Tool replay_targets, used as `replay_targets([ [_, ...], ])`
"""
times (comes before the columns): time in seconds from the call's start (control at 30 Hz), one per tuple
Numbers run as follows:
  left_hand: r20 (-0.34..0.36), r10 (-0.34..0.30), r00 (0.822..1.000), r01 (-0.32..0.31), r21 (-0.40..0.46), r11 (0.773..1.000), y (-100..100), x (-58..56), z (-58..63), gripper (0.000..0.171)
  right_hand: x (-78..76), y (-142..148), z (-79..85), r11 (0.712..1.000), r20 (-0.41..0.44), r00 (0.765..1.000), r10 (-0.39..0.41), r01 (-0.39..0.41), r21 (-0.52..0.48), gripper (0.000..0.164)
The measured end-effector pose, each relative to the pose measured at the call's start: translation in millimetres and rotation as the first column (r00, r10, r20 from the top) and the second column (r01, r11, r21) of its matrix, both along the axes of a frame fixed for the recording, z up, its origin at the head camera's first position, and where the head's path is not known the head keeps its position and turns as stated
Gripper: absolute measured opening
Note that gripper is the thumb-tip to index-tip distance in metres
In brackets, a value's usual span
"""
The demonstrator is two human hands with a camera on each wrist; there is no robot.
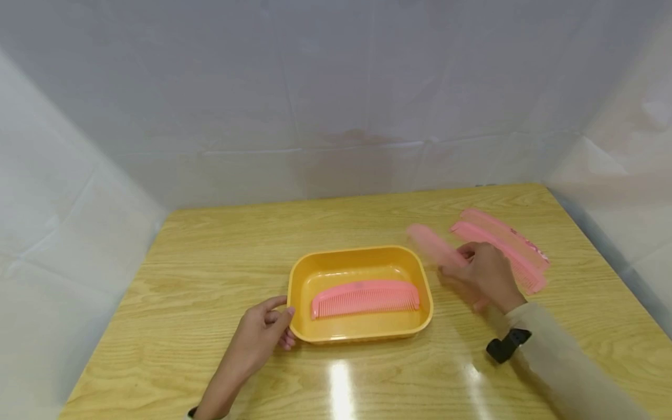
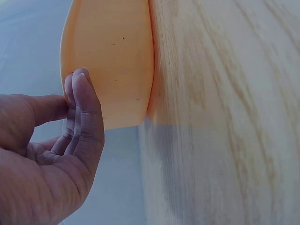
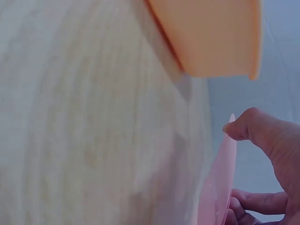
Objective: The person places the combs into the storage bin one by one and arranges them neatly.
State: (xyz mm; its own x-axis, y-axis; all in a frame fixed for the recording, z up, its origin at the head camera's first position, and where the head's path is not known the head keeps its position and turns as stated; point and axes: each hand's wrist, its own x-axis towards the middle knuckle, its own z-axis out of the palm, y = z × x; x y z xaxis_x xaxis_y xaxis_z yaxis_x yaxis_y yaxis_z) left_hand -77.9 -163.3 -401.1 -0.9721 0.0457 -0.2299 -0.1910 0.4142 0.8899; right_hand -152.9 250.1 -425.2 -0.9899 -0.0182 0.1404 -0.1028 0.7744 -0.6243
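A yellow-orange plastic basin (image 1: 362, 336) stands on the table, and one pink comb (image 1: 364, 296) lies flat inside it, teeth toward the person. My left hand (image 1: 261, 333) pinches the basin's left rim between thumb and fingers; the left wrist view shows the fingers (image 2: 86, 101) against the outer wall. To the right of the basin, my right hand (image 1: 485, 274) grips another pink comb (image 1: 436, 245), blurred in the head view and raised off the table. In the right wrist view the thumb and fingers pinch this comb (image 3: 220, 178) from both sides.
Beyond the right hand, more pink combs (image 1: 485, 236) lie overlapping on the wooden table (image 1: 210, 262), partly hidden by the hand. One bears a printed pattern. Pale sheeting (image 1: 336, 87) hangs behind the table and at both sides. A black band (image 1: 508, 345) circles the right wrist.
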Motion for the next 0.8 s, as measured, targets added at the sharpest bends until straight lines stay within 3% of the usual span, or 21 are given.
replay_targets([
  [0.3,0.004,-0.003,1.000,0.003,0.006,1.000,0,0.9,0.4,0.045,-4.7,4,18.1,0.999,-0.062,0.998,0.033,-0.034,-0.019,0.048],
  [0.53,0.004,-0.001,1.000,0.001,0.009,1.000,0,0.3,0.3,0.044,-9.4,-2,31.3,0.998,-0.121,0.990,0.067,-0.066,0.014,0.036],
  [0.8,-0.002,-0.002,1.000,0.002,0.003,1.000,0,-0.2,-0.1,0.044,-13.9,-13,49.6,0.996,-0.044,0.995,0.087,-0.086,0.026,0.054],
])
